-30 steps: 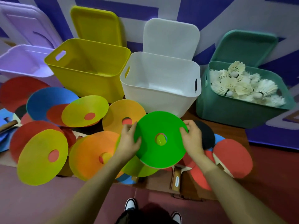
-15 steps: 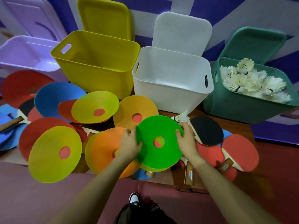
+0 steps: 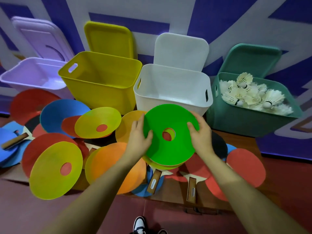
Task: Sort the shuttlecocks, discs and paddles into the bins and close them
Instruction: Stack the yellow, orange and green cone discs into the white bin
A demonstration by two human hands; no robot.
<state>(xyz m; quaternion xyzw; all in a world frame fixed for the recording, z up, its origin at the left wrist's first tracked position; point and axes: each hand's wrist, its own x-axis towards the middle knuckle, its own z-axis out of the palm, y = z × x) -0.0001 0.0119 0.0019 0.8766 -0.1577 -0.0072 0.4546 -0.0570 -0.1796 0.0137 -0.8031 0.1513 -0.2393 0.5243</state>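
A green disc [image 3: 170,122] tops a small stack of discs held between both hands, just in front of the white bin [image 3: 172,97]. My left hand [image 3: 139,138] grips its left rim and my right hand [image 3: 200,135] grips its right rim. Yellow [image 3: 55,169], orange [image 3: 116,166], blue [image 3: 62,114] and red discs lie spread to the left. Red paddles [image 3: 244,168] with wooden handles lie below and to the right of the stack. The green bin [image 3: 249,122] holds several white shuttlecocks [image 3: 248,93].
A yellow bin [image 3: 101,83] and a lilac bin [image 3: 32,76] stand open left of the white one. Each bin's lid leans on the patterned wall behind it. Blue paddles [image 3: 10,146] lie at the far left. My shoes [image 3: 140,225] show at the bottom edge.
Both hands have lifted the green-topped stack up and away from the pile, toward the front of the white bin. The loose shuttlecock seen beside the black paddle is hidden now.
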